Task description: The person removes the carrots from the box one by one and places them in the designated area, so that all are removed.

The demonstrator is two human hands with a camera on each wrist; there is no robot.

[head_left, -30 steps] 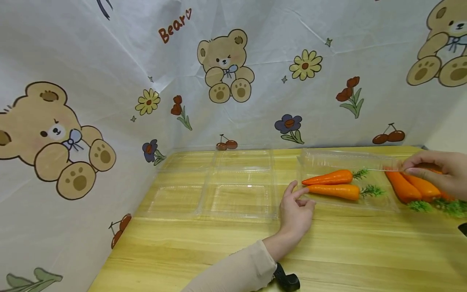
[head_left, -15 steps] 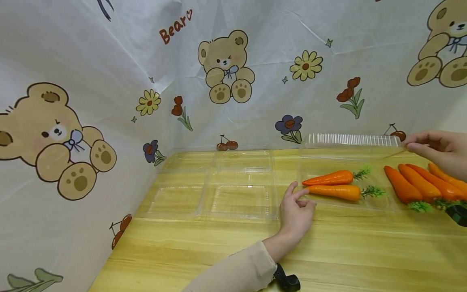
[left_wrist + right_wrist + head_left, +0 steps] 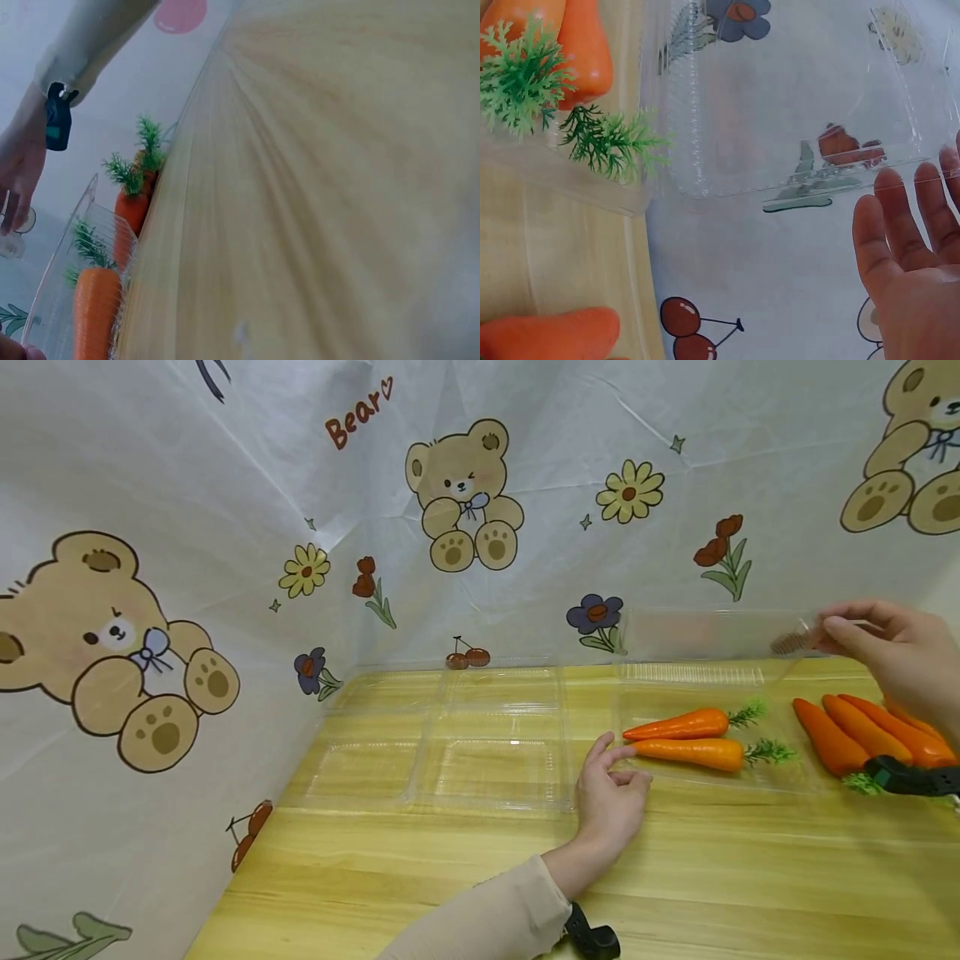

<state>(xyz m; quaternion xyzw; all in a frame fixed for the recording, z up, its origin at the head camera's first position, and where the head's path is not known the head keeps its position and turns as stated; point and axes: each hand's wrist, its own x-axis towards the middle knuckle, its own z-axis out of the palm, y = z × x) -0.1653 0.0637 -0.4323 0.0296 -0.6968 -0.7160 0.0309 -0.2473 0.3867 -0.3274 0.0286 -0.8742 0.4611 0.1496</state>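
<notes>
A clear plastic clamshell container (image 3: 795, 783) lies opened on the table, with two orange carrots (image 3: 690, 753) with green tops in its base. My left hand (image 3: 611, 797) holds the front left corner of the base, thumb and index finger bent near the rim. Raised behind the base is the container's see-through lid (image 3: 697, 635). My right hand (image 3: 896, 643) holds the lid's right edge at the fingertips. In the right wrist view several fingers (image 3: 891, 195) reach that edge, while the thumb is out of sight.
More clear plastic trays (image 3: 491, 772) stand left of the container. Several loose carrots (image 3: 862, 731) lie to its right, partly behind a black wrist strap (image 3: 911, 777). A white cloth (image 3: 525, 602) printed with bears and flowers hangs along the wooden table's back and left edges.
The right hand has moved up and back, swinging the lid from low over the base to a raised position behind it. My left hand has stayed at the corner.
</notes>
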